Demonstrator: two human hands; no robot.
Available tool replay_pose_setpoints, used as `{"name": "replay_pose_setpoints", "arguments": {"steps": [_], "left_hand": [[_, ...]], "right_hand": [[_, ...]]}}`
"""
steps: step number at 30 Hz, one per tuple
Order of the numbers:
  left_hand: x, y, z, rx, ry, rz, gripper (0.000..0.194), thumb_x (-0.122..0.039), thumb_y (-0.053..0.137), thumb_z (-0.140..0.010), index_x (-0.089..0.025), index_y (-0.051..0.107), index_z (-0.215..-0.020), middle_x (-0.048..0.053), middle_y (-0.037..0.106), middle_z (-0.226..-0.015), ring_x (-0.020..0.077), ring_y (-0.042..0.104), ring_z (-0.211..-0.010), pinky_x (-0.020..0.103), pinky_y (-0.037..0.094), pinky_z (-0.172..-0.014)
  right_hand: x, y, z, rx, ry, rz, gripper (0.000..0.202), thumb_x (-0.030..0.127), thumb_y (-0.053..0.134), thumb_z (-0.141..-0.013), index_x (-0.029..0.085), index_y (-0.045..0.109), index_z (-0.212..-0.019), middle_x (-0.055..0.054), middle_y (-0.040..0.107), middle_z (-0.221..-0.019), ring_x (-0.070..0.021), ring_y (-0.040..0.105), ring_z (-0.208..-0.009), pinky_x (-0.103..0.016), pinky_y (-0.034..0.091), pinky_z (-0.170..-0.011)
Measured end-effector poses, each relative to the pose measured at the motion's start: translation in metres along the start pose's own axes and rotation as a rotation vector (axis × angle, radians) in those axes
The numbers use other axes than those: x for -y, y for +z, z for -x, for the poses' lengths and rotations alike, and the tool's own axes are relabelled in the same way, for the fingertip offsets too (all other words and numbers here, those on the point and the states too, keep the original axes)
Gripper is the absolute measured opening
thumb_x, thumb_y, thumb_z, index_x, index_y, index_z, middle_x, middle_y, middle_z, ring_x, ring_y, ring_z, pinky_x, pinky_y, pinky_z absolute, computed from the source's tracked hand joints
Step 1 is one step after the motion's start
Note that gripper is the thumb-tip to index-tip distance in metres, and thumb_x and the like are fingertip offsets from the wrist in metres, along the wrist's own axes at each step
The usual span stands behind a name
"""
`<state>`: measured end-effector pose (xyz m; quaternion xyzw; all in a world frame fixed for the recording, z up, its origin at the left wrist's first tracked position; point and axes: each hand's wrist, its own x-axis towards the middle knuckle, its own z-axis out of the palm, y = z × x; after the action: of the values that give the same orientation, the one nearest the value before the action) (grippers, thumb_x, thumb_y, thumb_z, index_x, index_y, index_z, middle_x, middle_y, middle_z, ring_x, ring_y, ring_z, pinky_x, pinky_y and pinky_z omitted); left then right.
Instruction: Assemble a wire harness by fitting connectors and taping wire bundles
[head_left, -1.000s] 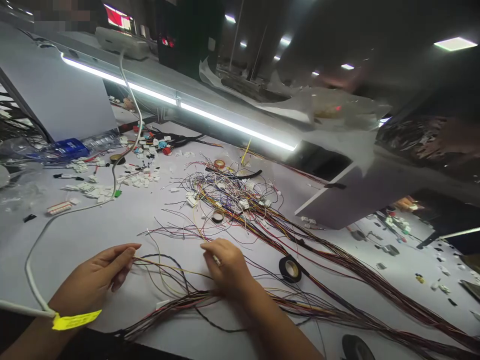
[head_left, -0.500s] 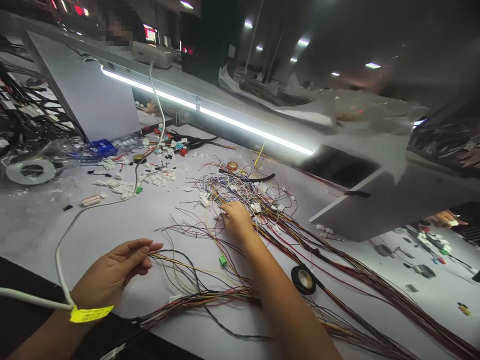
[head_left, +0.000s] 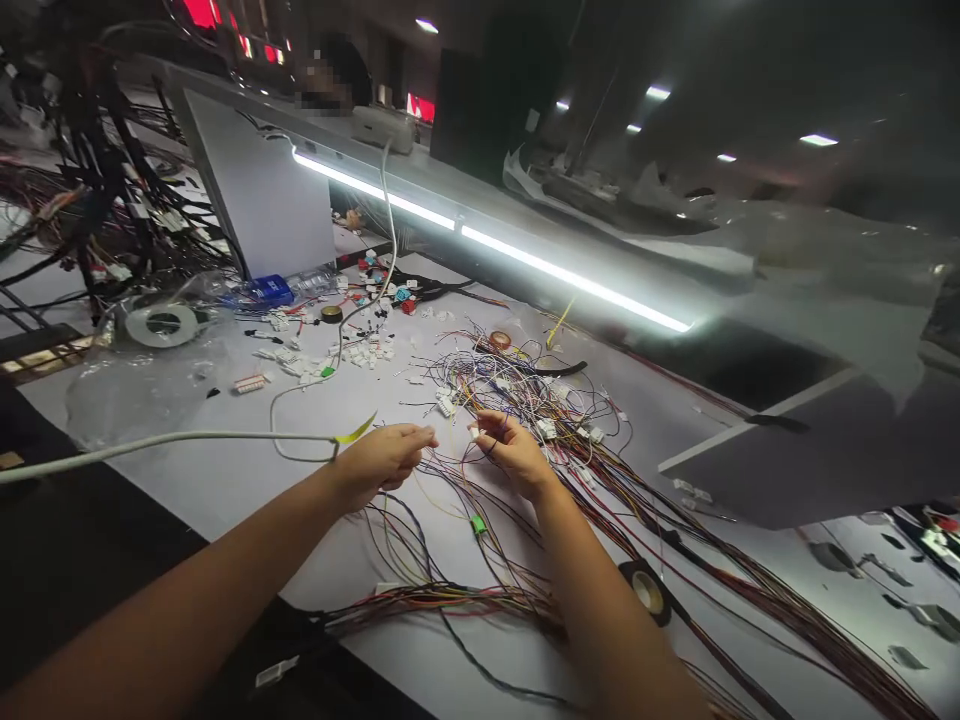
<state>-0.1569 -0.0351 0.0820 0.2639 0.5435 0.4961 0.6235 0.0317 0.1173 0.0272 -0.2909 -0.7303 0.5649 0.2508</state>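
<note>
My left hand (head_left: 386, 462) is closed in a pinch over the white table, with thin wires (head_left: 390, 545) trailing below it. Close to its right, my right hand (head_left: 510, 450) pinches a small white connector (head_left: 475, 432) between thumb and fingers. The two hands are a short gap apart. Behind my right hand lies a tangle of multicoloured wires (head_left: 525, 385) with white connectors. A green connector (head_left: 478, 524) rests on wires nearer to me. A wire bundle (head_left: 450, 597) crosses the table in front.
A roll of black tape (head_left: 646, 590) lies right of my right forearm. Loose connectors (head_left: 367, 350) and a clear plastic bag (head_left: 112, 400) are at the left. A white cable (head_left: 187, 437) crosses above my left forearm. A lit tube (head_left: 570, 277) spans the back.
My left hand has moved up and right, towards my right hand. My right hand has drawn back from the tangle with a white connector in its fingers. The view has shifted left.
</note>
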Motion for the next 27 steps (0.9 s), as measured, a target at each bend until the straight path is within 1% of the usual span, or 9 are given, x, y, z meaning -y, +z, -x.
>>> {"name": "replay_pose_setpoints", "arguments": {"steps": [4, 7, 10, 14, 16, 18, 20, 22, 27], "left_hand": [[-0.010, 0.025, -0.050, 0.102, -0.094, -0.090, 0.047, -0.059, 0.067, -0.072, -0.015, 0.061, -0.090, -0.011, 0.029, -0.049, 0.0049, 0.018, -0.040, 0.020, 0.009, -0.040], [-0.005, 0.036, -0.066, 0.131, -0.067, -0.063, 0.039, -0.050, 0.076, -0.065, -0.016, 0.058, -0.072, -0.011, 0.029, -0.048, 0.0046, 0.020, -0.039, 0.021, 0.009, -0.040], [0.003, 0.033, -0.061, 0.101, 0.002, -0.011, 0.036, -0.043, 0.075, -0.067, -0.018, 0.049, -0.064, -0.009, 0.035, -0.051, 0.0049, 0.027, -0.041, 0.020, 0.017, -0.041], [0.010, 0.014, -0.035, -0.011, 0.086, 0.076, 0.030, -0.045, 0.063, -0.079, -0.020, 0.047, -0.077, -0.008, 0.042, -0.061, 0.0056, 0.037, -0.047, 0.018, 0.028, -0.046], [0.011, 0.006, -0.018, -0.061, 0.095, 0.103, 0.030, -0.048, 0.059, -0.082, -0.022, 0.046, -0.083, -0.008, 0.041, -0.062, 0.0055, 0.036, -0.047, 0.018, 0.027, -0.045], [0.011, 0.002, 0.000, -0.095, 0.100, 0.132, 0.030, -0.050, 0.057, -0.085, -0.022, 0.045, -0.085, -0.008, 0.041, -0.061, 0.0054, 0.035, -0.045, 0.018, 0.026, -0.044], [0.011, -0.001, 0.016, -0.099, 0.113, 0.176, 0.029, -0.049, 0.057, -0.086, -0.023, 0.045, -0.086, -0.009, 0.041, -0.061, 0.0053, 0.035, -0.045, 0.018, 0.027, -0.043], [0.012, -0.006, 0.028, -0.102, 0.134, 0.224, 0.027, -0.046, 0.059, -0.086, -0.022, 0.047, -0.086, -0.008, 0.044, -0.062, 0.0051, 0.037, -0.045, 0.018, 0.029, -0.043], [0.030, -0.034, 0.047, -0.336, 0.265, 0.314, 0.020, -0.033, 0.069, -0.081, -0.016, 0.059, -0.088, -0.003, 0.056, -0.074, 0.0054, 0.051, -0.057, 0.016, 0.042, -0.051]], "right_hand": [[0.000, 0.004, 0.002, -0.039, 0.033, -0.308, 0.068, 0.035, 0.078, -0.068, 0.027, 0.048, -0.129, -0.005, 0.069, -0.108, -0.0169, 0.063, -0.094, -0.033, 0.048, -0.085], [-0.001, 0.005, 0.003, -0.054, 0.039, -0.281, 0.070, 0.033, 0.078, -0.067, 0.027, 0.048, -0.131, -0.005, 0.070, -0.107, -0.0183, 0.063, -0.094, -0.035, 0.049, -0.085], [0.001, -0.005, 0.010, -0.244, 0.013, -0.006, 0.051, 0.034, 0.074, -0.068, 0.022, 0.060, -0.115, -0.007, 0.070, -0.102, -0.0204, 0.063, -0.089, -0.037, 0.051, -0.081], [0.021, -0.008, 0.031, -0.546, -0.013, 0.182, 0.026, 0.035, 0.058, -0.081, 0.016, 0.062, -0.100, -0.010, 0.066, -0.097, -0.0218, 0.060, -0.088, -0.041, 0.047, -0.085], [0.038, 0.010, 0.042, -0.451, -0.102, 0.285, 0.028, 0.035, 0.055, -0.085, 0.017, 0.060, -0.106, -0.010, 0.065, -0.102, -0.0221, 0.060, -0.094, -0.039, 0.046, -0.088], [0.057, 0.038, 0.049, -0.200, -0.198, 0.405, 0.038, 0.035, 0.057, -0.085, 0.019, 0.056, -0.120, -0.011, 0.063, -0.116, -0.0232, 0.059, -0.106, -0.038, 0.044, -0.093], [0.072, 0.068, 0.051, 0.046, -0.186, 0.466, 0.052, 0.034, 0.058, -0.086, 0.022, 0.046, -0.134, -0.010, 0.064, -0.119, -0.0228, 0.059, -0.109, -0.036, 0.045, -0.092], [0.082, 0.092, 0.049, 0.181, -0.100, 0.490, 0.050, 0.030, 0.055, -0.088, 0.024, 0.044, -0.137, -0.006, 0.070, -0.104, -0.0204, 0.065, -0.093, -0.032, 0.048, -0.080], [0.085, 0.118, 0.043, 0.080, -0.032, 0.492, 0.022, 0.029, 0.049, -0.091, 0.022, 0.067, -0.101, -0.003, 0.070, -0.085, -0.0165, 0.062, -0.076, -0.025, 0.042, -0.067]]}}
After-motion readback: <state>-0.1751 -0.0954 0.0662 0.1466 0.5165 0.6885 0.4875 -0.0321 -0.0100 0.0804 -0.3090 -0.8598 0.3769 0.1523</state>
